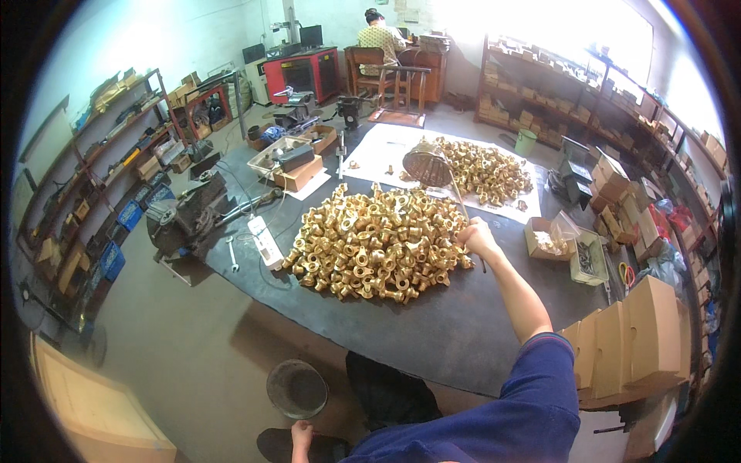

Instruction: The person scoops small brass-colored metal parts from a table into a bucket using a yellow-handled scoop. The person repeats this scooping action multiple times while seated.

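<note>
R grip [478, 238] holds basket scoop [426, 168] by handle [458, 197]; L grip [302, 436], can't tell. Pls steer scoop low, away fr. edges of counter [471, 332], so brass fittings [378, 251] don't roll off.

Strong light pours in from the window [587, 35] at the upper right, so bright that it turns plain white and hides what is there. The wall [185, 38] at the upper left looks pale and hazy. The gold pieces [378, 247] in the middle shine with little bright spots. Under the dark counter [478, 332], a brown shadow falls on the floor [170, 309]. Shelves [93, 170] at the left bend, and round black edges fill the corners.
</note>
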Demonstrator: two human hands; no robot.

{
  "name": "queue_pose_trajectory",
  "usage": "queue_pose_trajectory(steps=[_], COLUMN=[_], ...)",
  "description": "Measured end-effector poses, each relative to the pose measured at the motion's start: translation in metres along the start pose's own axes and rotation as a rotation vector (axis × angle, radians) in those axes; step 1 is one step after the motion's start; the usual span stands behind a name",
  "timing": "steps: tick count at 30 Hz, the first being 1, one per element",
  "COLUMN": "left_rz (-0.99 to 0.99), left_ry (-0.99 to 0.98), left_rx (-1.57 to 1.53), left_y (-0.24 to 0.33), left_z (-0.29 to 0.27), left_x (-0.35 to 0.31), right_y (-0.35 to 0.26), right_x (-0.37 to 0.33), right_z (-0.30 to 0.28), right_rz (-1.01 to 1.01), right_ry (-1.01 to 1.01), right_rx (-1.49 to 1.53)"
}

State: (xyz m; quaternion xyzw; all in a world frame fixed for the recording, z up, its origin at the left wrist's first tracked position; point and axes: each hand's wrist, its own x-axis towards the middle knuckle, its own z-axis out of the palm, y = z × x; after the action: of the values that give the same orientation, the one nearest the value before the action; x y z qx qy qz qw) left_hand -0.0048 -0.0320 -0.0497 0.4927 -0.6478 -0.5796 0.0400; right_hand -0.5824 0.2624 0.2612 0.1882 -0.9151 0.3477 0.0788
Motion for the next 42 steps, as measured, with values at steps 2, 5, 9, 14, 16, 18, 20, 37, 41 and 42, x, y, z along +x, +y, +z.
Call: queue_pose_trajectory(steps=[2,5,9,14,16,18,20,37,41,42], left_rz=[-0.032,0.002,0.064,0.080,0.088,0.139,0.132,0.035,0.062,0.069], left_ry=[0.017,0.037,0.000,-0.015,0.008,0.021,0.004,-0.004,0.046,0.036], left_rx=[-0.041,-0.082,-0.090,0.020,0.033,0.057,0.039,0.013,0.082,0.110], left_y=[0.008,-0.009,-0.015,-0.007,-0.011,-0.016,-0.016,-0.006,-0.004,0.006], left_z=[-0.006,-0.011,-0.006,-0.007,-0.007,-0.008,-0.007,-0.007,-0.010,-0.003], left_x=[-0.007,-0.005,0.005,0.002,0.004,0.006,0.008,-0.005,-0.010,-0.015], right_y=[-0.026,-0.054,-0.018,-0.032,-0.029,-0.039,-0.032,-0.038,-0.041,-0.037], right_x=[-0.006,-0.023,-0.012,0.009,0.021,0.028,0.042,0.084,0.120,0.123], right_z=[-0.016,-0.027,-0.008,0.003,0.010,0.015,0.016,0.048,0.045,0.039], right_rz=[0.091,0.131,0.015,0.087,0.115,0.124,0.141,0.097,0.043,-0.119], right_ry=[-0.122,-0.118,-0.073,-0.079,-0.020,0.057,0.028,-0.028,-0.222,-0.196], right_rx=[-0.033,0.020,0.048,-0.200,-0.210,-0.150,-0.112,-0.196,-0.149,-0.175])
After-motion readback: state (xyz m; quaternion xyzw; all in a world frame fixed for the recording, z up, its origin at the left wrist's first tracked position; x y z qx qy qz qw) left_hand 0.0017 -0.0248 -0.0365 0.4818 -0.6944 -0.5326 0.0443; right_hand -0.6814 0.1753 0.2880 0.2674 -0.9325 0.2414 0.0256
